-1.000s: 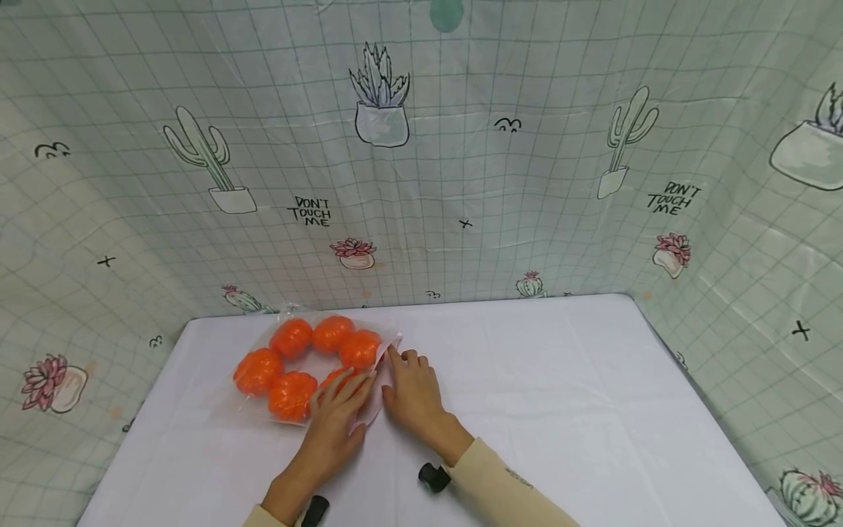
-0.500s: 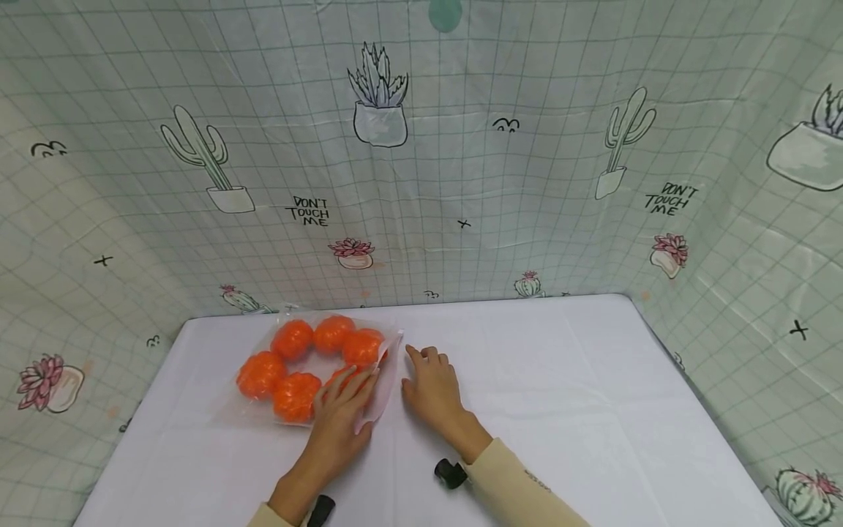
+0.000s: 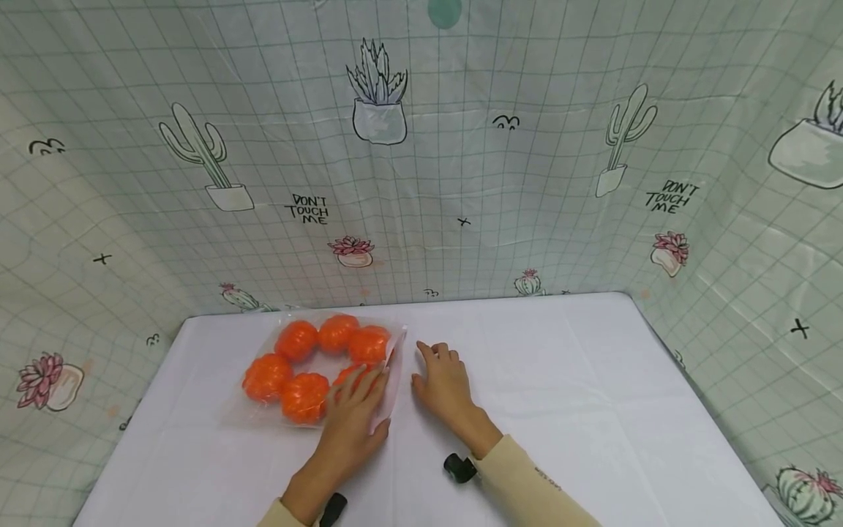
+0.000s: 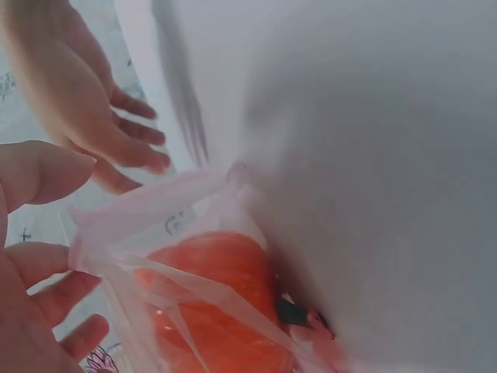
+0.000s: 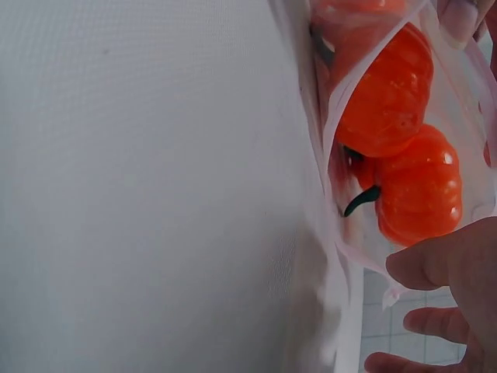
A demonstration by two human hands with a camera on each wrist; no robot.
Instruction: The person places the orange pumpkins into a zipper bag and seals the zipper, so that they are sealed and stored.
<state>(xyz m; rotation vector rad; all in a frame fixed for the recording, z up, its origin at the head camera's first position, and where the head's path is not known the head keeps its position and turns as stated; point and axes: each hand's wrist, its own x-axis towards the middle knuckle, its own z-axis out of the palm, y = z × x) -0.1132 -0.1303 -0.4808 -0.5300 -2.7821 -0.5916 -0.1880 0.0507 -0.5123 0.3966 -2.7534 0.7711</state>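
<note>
A clear plastic bag (image 3: 396, 350) with several orange pumpkins (image 3: 305, 399) in it lies on the left half of the table. In the right wrist view, the bag's mouth gapes toward the right hand, and a pumpkin (image 5: 419, 186) with a dark green stem shows inside. My left hand (image 3: 352, 417) rests on the bag near its mouth, fingers extended, partly hiding one pumpkin; the left wrist view has its fingertips at the bag's edge, thumb apart. Just right of the mouth hovers my right hand (image 3: 444, 380), holding nothing, fingers loosely bent.
A white cloth covers the table (image 3: 560, 380). Behind and at both sides hangs a grid-patterned curtain (image 3: 428, 168) printed with cacti. Black wrist cameras sit under both forearms, one by the right sleeve (image 3: 527, 479).
My right hand has let go of the bag's edge and drawn away to the right. The left hand and the bag have shifted slightly right.
</note>
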